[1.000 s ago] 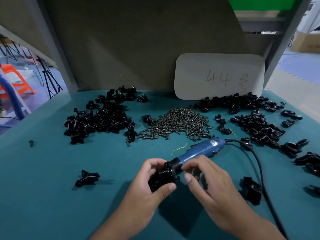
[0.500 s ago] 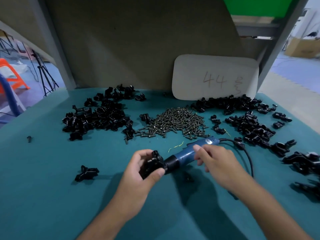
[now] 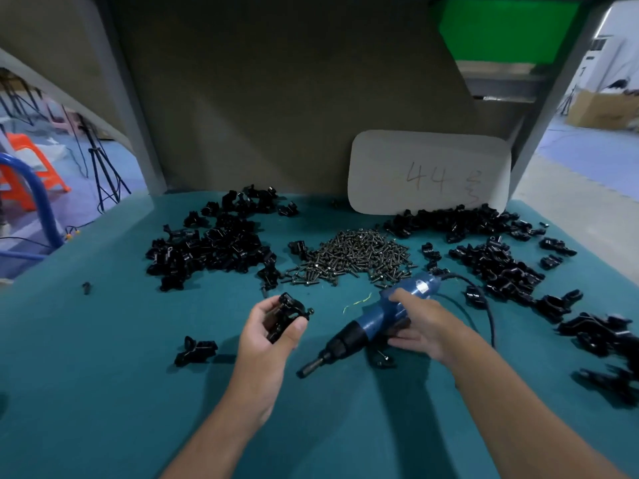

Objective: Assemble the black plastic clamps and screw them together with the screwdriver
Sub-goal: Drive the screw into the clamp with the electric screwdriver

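The left hand [image 3: 268, 328] is gripping an assembled black clamp [image 3: 284, 314] above the teal table [image 3: 103, 375], a screw head showing at its side. The right hand [image 3: 420, 324] is wrapping the blue screwdriver [image 3: 375, 318], bit angled down-left, apart from the clamp. Advice: seat the bit squarely before driving. The white card [image 3: 428, 172] is reading "44", then an unreadable mark.

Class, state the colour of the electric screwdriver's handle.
Blue, on the screwdriver with a black nose; head view.
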Demonstrator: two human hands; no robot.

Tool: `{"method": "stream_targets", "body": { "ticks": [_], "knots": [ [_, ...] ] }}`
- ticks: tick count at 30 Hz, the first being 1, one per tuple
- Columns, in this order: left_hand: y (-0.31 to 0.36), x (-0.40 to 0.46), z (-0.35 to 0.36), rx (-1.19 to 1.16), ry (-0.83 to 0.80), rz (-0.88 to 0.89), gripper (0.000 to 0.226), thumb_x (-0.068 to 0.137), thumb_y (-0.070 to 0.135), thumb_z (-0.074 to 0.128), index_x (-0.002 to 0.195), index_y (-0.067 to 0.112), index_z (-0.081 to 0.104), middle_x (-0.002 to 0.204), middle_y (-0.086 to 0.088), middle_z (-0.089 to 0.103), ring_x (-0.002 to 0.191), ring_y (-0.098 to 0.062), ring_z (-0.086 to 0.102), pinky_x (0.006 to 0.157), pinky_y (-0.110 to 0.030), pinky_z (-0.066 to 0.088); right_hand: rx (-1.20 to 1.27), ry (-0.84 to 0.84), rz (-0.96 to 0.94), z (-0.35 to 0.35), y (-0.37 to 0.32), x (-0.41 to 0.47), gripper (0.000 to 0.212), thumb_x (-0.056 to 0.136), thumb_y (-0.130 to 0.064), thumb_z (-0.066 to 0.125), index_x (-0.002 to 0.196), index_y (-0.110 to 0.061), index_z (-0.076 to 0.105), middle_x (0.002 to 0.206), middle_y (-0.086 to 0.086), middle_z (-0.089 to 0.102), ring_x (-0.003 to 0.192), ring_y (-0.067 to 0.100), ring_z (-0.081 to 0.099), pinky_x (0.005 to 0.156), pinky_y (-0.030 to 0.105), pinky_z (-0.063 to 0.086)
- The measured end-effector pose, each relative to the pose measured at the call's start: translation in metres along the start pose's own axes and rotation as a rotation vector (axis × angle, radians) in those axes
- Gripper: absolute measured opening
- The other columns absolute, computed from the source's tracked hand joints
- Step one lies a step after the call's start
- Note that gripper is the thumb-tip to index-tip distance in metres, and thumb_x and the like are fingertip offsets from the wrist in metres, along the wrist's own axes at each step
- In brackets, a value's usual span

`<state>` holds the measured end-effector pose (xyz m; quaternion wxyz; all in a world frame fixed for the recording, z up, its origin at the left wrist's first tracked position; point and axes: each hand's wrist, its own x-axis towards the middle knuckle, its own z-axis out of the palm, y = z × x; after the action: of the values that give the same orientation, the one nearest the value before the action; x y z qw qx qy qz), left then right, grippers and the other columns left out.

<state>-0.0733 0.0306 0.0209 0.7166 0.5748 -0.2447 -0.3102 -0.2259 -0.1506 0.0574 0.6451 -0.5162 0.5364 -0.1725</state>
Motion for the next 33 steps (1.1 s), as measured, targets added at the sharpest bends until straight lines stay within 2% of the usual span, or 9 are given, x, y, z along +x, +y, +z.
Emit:
{"method": "stream_targets", "body": {
  "ticks": [3,5,8,10,13,18,22,26,33],
  "knots": [
    [0.000,0.002,-0.003,-0.100,-0.001,-0.041,0.050,0.075,0.030,0.077,0.121,0.025,0.060,0.088,0.009,0.070,0.075,-0.011,0.053,0.091,-0.032,0.048,0.341,-0.015,-0.126,0.000,0.009,-0.007,0.021,0.097,-0.020,0.060,0.113,-0.006,0.057,0.084,0.013,0.071,0.073,0.025,0.072,0.068,0.038,0.062],
    [-0.001,0.003,-0.004,-0.120,0.005,-0.056,0.040,0.083,0.021,0.076,0.120,0.023,0.061,0.091,-0.001,0.066,0.075,-0.013,0.051,0.090,-0.034,0.047,0.496,0.056,-0.183,-0.001,0.009,-0.012,0.019,0.095,-0.023,0.062,0.111,-0.013,0.057,0.094,0.009,0.064,0.083,0.023,0.064,0.078,0.039,0.058],
    [-0.003,0.002,-0.002,-0.094,-0.013,-0.066,0.032,0.090,0.010,0.072,0.117,0.023,0.061,0.092,-0.004,0.064,0.079,-0.016,0.052,0.088,-0.036,0.046,0.707,0.146,-0.214,-0.011,-0.004,-0.025,0.018,0.089,-0.026,0.068,0.103,-0.022,0.057,0.099,0.003,0.061,0.089,0.019,0.060,0.076,0.036,0.052],
    [-0.004,-0.001,0.001,-0.027,-0.040,-0.051,0.032,0.090,0.008,0.071,0.116,0.023,0.061,0.091,0.001,0.067,0.079,-0.014,0.057,0.087,-0.032,0.048,0.868,0.113,-0.252,-0.017,-0.013,-0.034,0.019,0.087,-0.026,0.069,0.102,-0.021,0.059,0.097,0.000,0.062,0.085,0.016,0.061,0.074,0.034,0.055],
    [-0.005,-0.006,0.007,0.149,-0.082,0.012,0.034,0.087,0.006,0.073,0.115,0.021,0.059,0.098,0.008,0.074,0.090,-0.004,0.068,0.084,-0.017,0.050,1.081,-0.043,-0.413,-0.022,-0.024,-0.041,0.011,0.092,-0.020,0.062,0.102,-0.020,0.056,0.096,-0.004,0.068,0.073,0.010,0.059,0.065,0.024,0.052],
    [-0.003,-0.016,0.017,0.256,-0.208,0.017,0.041,0.080,0.020,0.076,0.116,0.020,0.056,0.106,-0.001,0.071,0.094,-0.002,0.068,0.080,-0.013,0.049,1.217,0.004,-0.595,-0.018,-0.035,-0.047,0.011,0.095,-0.013,0.059,0.102,-0.022,0.057,0.090,-0.009,0.067,0.067,0.006,0.057,0.060,0.023,0.048],
    [-0.002,-0.019,0.019,0.270,-0.256,0.003,0.035,0.088,0.008,0.074,0.116,0.018,0.056,0.110,-0.008,0.068,0.095,-0.006,0.067,0.078,-0.011,0.048,1.233,0.069,-0.613,-0.009,-0.036,-0.049,0.014,0.091,-0.009,0.067,0.098,-0.017,0.058,0.082,-0.007,0.063,0.062,0.007,0.055,0.056,0.024,0.047],
    [0.000,-0.020,0.019,0.256,-0.250,-0.006,0.032,0.089,0.006,0.072,0.115,0.015,0.056,0.109,-0.012,0.067,0.087,0.000,0.064,0.076,-0.008,0.046,1.185,0.120,-0.621,0.001,-0.031,-0.050,0.017,0.091,-0.007,0.068,0.101,-0.017,0.059,0.080,-0.006,0.062,0.064,0.009,0.054,0.054,0.025,0.046],
    [-0.002,-0.019,0.017,0.225,-0.246,-0.026,0.027,0.090,0.003,0.070,0.112,0.007,0.053,0.081,-0.007,0.059,0.060,-0.001,0.054,0.060,-0.009,0.042,1.161,0.114,-0.674,0.006,-0.024,-0.054,0.014,0.091,-0.009,0.067,0.099,-0.018,0.060,0.087,-0.005,0.063,0.064,0.010,0.054,0.055,0.026,0.046]
  ]
}}
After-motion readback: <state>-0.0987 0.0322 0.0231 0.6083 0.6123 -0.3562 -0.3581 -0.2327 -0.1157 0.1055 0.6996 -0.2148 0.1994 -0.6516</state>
